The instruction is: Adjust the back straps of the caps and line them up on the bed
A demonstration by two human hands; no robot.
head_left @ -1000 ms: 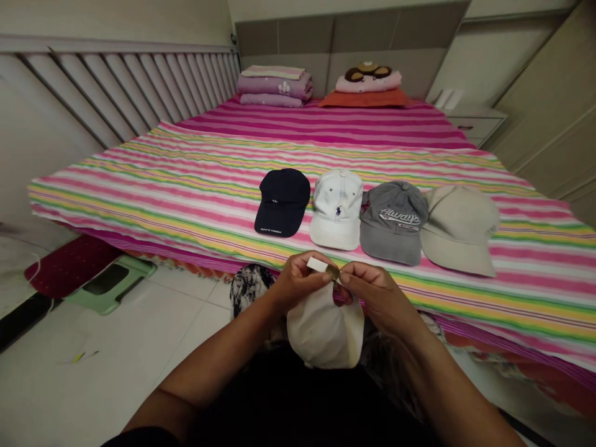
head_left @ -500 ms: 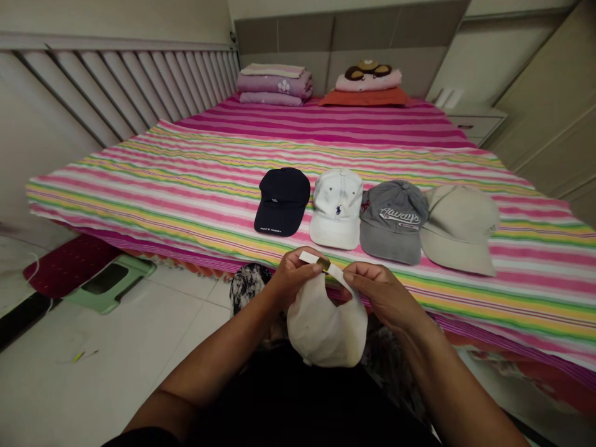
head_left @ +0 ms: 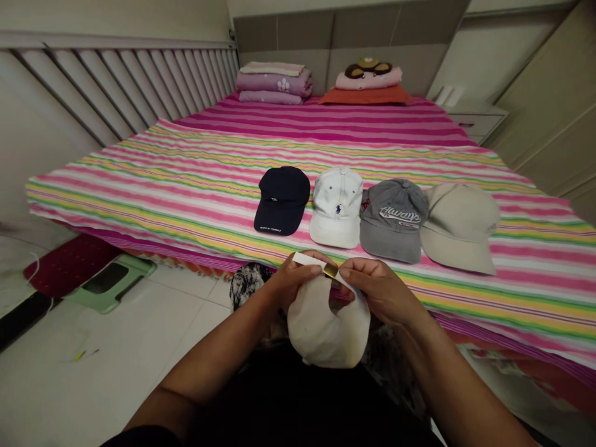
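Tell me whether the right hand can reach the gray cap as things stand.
Likely yes: the gray cap lies just beyond the right hand with no object between them. But that hand holds the strap of the cream cap, so probably must let go first.

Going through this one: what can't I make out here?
All in the head view:
- Front of the held cap: hidden by its own crown.
- Some fingers of the left hand: hidden behind the strap.
- Lettering on the navy cap's brim: too small to read surely.
- Mark on the beige cap: small and blurred.
- Yellow-ended item on the floor: too small and blurred to identify.
- Right forearm: cut off by the bottom edge.
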